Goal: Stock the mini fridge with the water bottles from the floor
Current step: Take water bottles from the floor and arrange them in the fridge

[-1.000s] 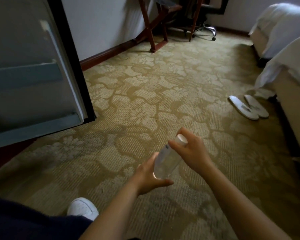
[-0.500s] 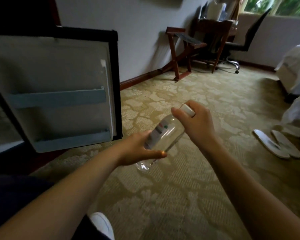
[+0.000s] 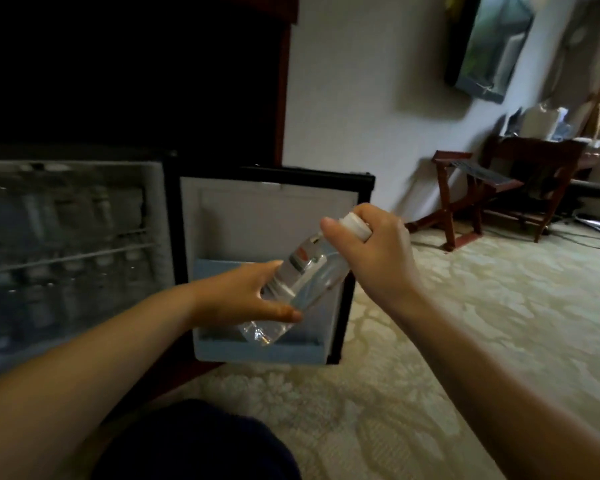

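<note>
The left forearm point(image 3: 101, 358) and right forearm point(image 3: 482, 358) are bare along all that shows of them. In front of the fridge door point(image 3: 257, 216), the left hand point(image 3: 243, 296) and right hand point(image 3: 378, 258) have slim fingers; the right thumb's nail is short. Below the door, a dark navy garment point(image 3: 194, 441) covers the person's lap.
</note>
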Demonstrator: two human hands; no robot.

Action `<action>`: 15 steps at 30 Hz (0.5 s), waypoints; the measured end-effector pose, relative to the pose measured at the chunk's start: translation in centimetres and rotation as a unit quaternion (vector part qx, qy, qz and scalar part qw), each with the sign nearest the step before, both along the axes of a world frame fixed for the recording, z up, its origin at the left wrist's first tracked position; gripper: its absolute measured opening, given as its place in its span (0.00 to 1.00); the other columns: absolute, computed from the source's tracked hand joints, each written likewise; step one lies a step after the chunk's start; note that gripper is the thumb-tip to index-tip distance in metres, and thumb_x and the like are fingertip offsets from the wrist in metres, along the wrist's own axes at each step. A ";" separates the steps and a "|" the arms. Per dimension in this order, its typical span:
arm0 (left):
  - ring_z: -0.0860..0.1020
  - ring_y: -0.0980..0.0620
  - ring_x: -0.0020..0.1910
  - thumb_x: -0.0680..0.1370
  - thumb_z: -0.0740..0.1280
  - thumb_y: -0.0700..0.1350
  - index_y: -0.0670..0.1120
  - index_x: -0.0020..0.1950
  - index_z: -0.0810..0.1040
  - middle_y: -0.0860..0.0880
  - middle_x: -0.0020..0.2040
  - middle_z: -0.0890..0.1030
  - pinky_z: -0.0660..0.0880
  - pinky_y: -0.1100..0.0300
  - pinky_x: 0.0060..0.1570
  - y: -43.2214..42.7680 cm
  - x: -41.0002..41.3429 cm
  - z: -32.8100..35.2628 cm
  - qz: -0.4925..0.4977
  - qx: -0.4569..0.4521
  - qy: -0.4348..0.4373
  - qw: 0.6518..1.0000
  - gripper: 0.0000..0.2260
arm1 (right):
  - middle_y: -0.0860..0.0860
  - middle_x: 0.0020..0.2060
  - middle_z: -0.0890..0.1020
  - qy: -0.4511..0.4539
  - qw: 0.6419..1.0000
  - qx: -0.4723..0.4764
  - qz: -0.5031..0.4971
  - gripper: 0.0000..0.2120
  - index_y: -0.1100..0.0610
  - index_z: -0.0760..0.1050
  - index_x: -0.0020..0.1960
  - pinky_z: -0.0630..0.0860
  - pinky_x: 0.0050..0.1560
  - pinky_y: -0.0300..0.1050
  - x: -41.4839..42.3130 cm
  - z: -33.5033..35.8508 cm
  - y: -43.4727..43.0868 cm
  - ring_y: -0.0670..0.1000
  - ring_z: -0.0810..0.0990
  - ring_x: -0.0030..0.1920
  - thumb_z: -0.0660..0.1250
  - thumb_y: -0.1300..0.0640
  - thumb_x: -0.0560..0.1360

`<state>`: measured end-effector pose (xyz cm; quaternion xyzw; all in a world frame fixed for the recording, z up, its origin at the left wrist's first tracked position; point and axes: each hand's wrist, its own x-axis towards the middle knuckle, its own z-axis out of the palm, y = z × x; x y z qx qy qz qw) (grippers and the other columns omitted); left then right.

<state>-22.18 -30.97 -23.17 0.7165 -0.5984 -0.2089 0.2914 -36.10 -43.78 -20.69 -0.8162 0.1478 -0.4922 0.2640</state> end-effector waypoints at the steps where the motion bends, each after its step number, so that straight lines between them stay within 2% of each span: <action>1: 0.76 0.60 0.59 0.71 0.72 0.52 0.55 0.67 0.69 0.56 0.61 0.77 0.72 0.58 0.64 0.8 1.3 0.3 0.014 -0.002 -0.003 1.000 0.26 | 0.45 0.25 0.68 -0.001 1.000 -0.007 0.009 0.18 0.57 0.67 0.31 0.65 0.28 0.36 1.4 0.3 0.6 0.44 0.68 0.27 0.69 0.48 0.72; 4: 0.75 0.60 0.62 0.71 0.72 0.54 0.57 0.69 0.67 0.58 0.63 0.76 0.71 0.55 0.66 3.1 4.8 0.8 0.045 -0.014 -0.011 0.999 0.28 | 0.46 0.25 0.69 -0.001 0.999 -0.018 0.031 0.18 0.57 0.68 0.32 0.64 0.29 0.36 5.4 1.0 2.2 0.43 0.67 0.27 0.70 0.47 0.71; 8: 0.75 0.61 0.60 0.71 0.71 0.54 0.58 0.69 0.66 0.59 0.62 0.76 0.72 0.55 0.64 5.6 9.2 0.9 0.084 -0.021 -0.001 0.996 0.27 | 0.46 0.28 0.72 0.013 0.997 -0.025 0.077 0.16 0.56 0.70 0.35 0.67 0.31 0.37 10.3 1.7 4.0 0.45 0.70 0.31 0.69 0.46 0.71; 11: 0.75 0.60 0.61 0.71 0.71 0.57 0.59 0.69 0.65 0.59 0.63 0.75 0.73 0.55 0.63 7.1 12.4 0.9 0.104 -0.030 -0.003 0.994 0.29 | 0.45 0.28 0.72 0.019 0.993 -0.020 0.113 0.15 0.55 0.70 0.35 0.66 0.29 0.31 14.1 2.1 5.3 0.43 0.70 0.30 0.70 0.46 0.71; 13: 0.75 0.61 0.59 0.71 0.71 0.56 0.60 0.67 0.66 0.58 0.62 0.76 0.74 0.59 0.61 7.9 14.5 0.8 0.119 -0.042 0.002 0.992 0.26 | 0.45 0.29 0.73 0.017 0.992 -0.021 0.127 0.15 0.55 0.71 0.35 0.66 0.29 0.31 16.5 2.3 6.1 0.42 0.70 0.29 0.70 0.46 0.71; 15: 0.75 0.62 0.58 0.71 0.71 0.55 0.66 0.62 0.66 0.59 0.61 0.76 0.74 0.63 0.58 8.6 16.3 0.8 0.129 -0.059 0.012 0.990 0.23 | 0.46 0.29 0.74 0.014 0.990 -0.022 0.135 0.14 0.56 0.72 0.37 0.69 0.31 0.37 18.8 2.2 6.7 0.44 0.72 0.31 0.70 0.46 0.71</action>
